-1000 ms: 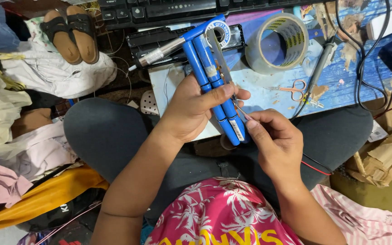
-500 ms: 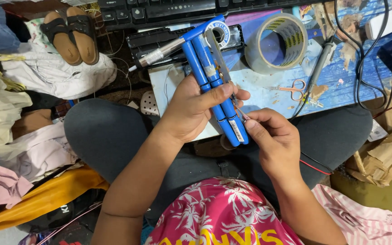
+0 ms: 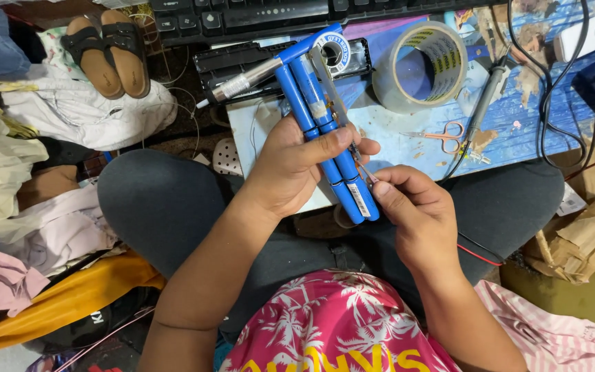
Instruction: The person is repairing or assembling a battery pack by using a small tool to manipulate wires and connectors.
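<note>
Even, bright overhead light; soft shadows; glare on tape roll [image 3: 421,65]; sharp focus; slight edge distortion.

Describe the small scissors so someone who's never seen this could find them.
Start at the blue work board, right of the big roll of clear tape. The small scissors lie flat below the roll, beside a soldering iron. Their orange-pink handle loops set them apart.

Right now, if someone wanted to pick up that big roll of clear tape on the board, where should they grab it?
Take the tape roll by its ring wall from above, one finger in the open core, thumb outside. It lies flat, hole up; the soldering iron crowds its right, so come from the left.
</note>
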